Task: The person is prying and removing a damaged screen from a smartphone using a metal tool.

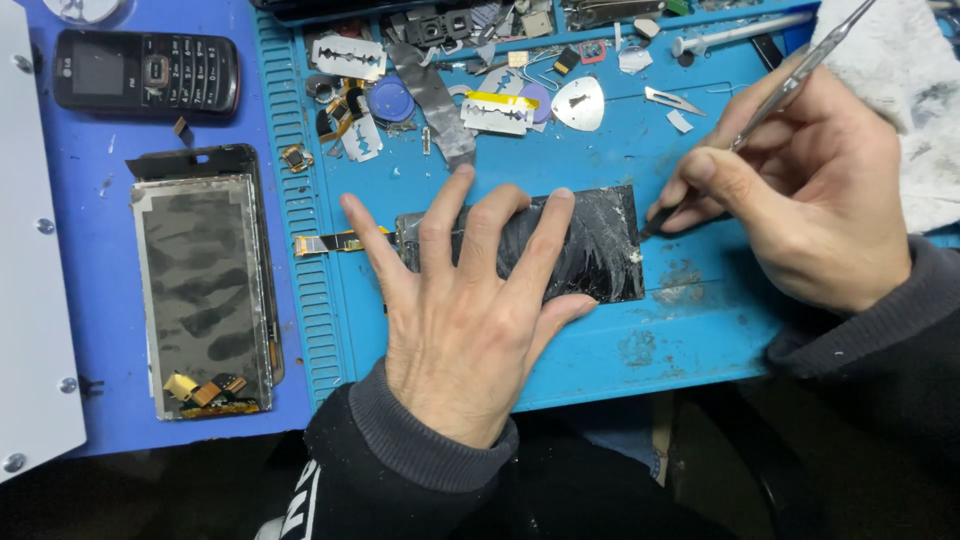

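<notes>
My left hand (470, 290) lies flat with fingers spread on a black phone screen panel (600, 245), pressing it onto the blue work mat (690, 320). The panel's right part is scratched and smeared white, and an orange flex ribbon (335, 241) sticks out of its left end. My right hand (800, 190) grips a thin metal pry tool (790, 85) like a pen, its tip at the panel's right edge.
A second display assembly (205, 285) with a grey back lies at the left. A black keypad phone (145, 72) sits at top left. Razor blades (497, 112), a metal pick (578, 103), small parts and a white cloth (905, 70) crowd the mat's far side.
</notes>
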